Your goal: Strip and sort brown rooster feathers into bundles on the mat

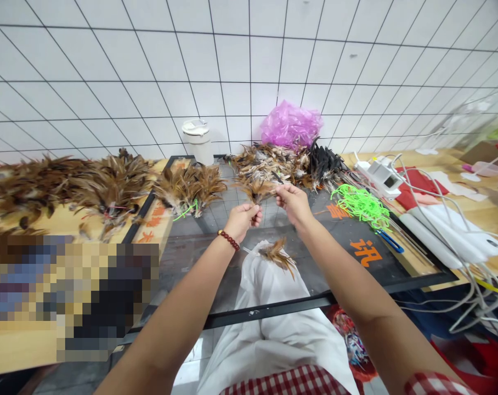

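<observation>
My left hand [241,222], with a dark red bead bracelet on the wrist, is closed round the base of a small bunch of brown feathers [256,191] that fans upward. Just right of it, my right hand [292,204] is closed in a pinch beside the bunch's right edge. A dark feather tip shows by its fingertips, but whether it is held there is hard to make out. Nearer me, a few loose brown feathers [277,253] lie on white cloth [265,285]. Behind my hands rises a pile of mixed feathers [269,162].
A bundle of brown feathers [191,186] tied with green string stands left, near a white cup [198,144]. Larger feather heaps [113,184] spread further left. Right are black feathers [325,164], bright green cord [362,206], a blue-handled tool [391,241] and tangled white cables [475,285].
</observation>
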A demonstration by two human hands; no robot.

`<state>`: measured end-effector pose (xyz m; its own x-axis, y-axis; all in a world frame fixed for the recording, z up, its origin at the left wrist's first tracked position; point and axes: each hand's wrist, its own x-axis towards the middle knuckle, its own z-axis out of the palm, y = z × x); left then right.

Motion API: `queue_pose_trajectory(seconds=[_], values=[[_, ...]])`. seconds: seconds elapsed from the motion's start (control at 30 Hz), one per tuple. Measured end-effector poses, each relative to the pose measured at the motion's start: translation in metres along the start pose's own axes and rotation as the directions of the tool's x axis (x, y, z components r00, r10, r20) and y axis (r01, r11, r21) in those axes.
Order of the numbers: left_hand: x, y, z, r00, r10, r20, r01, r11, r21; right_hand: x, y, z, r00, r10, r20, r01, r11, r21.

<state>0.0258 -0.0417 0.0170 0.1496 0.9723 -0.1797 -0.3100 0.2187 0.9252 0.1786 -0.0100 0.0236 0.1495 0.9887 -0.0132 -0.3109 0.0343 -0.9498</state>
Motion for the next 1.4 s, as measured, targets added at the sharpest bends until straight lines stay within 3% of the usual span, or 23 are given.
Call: queue_pose_trajectory(seconds=[0.1,0.2,0.33,0.43,0.53,0.63,0.83,1.07,1.27,1.4], values=[[0.001,0.000,-0.001,0.999,0.021,-0.031,-0.023,0.996,-0.084,0.012,0.006,-0.014,0.993,-0.051,-0.106,0.044,0.996,-0.075],[0.004,-0.002,-0.003,0.997,0.035,-0.063,-0.044,0.986,-0.160,0.020,0.015,-0.026,0.966,-0.244,-0.079,0.191,0.889,-0.417],[0.007,-0.003,-0.005,0.996,0.039,-0.084,-0.058,0.972,-0.228,0.019,0.023,-0.030,0.877,-0.446,0.179,0.405,0.485,-0.775],[0.008,-0.004,-0.005,0.994,0.044,-0.096,-0.068,0.964,-0.258,0.012,0.023,-0.024,0.798,-0.470,0.377,0.504,0.180,-0.845],[0.008,-0.004,-0.005,0.995,0.043,-0.095,-0.068,0.961,-0.270,0.006,0.022,-0.018,0.760,-0.432,0.485,0.541,0.009,-0.841],[0.008,-0.004,-0.004,0.995,0.038,-0.093,-0.062,0.960,-0.271,0.005,0.022,-0.017,0.773,-0.409,0.485,0.530,-0.004,-0.848],[0.008,-0.003,-0.005,0.995,0.041,-0.090,-0.063,0.963,-0.261,0.003,0.022,-0.019,0.828,-0.408,0.384,0.462,0.107,-0.881],[0.008,-0.005,-0.004,0.996,0.050,-0.080,-0.069,0.965,-0.252,-0.004,0.018,-0.008,0.901,-0.259,0.349,0.360,-0.003,-0.933],[0.008,-0.005,-0.004,0.995,0.057,-0.077,-0.075,0.966,-0.249,-0.007,0.018,-0.007,0.885,-0.239,0.400,0.400,-0.052,-0.915],[0.008,-0.004,-0.004,0.995,0.055,-0.082,-0.074,0.965,-0.250,-0.007,0.021,-0.009,0.815,-0.338,0.471,0.497,-0.012,-0.868]])
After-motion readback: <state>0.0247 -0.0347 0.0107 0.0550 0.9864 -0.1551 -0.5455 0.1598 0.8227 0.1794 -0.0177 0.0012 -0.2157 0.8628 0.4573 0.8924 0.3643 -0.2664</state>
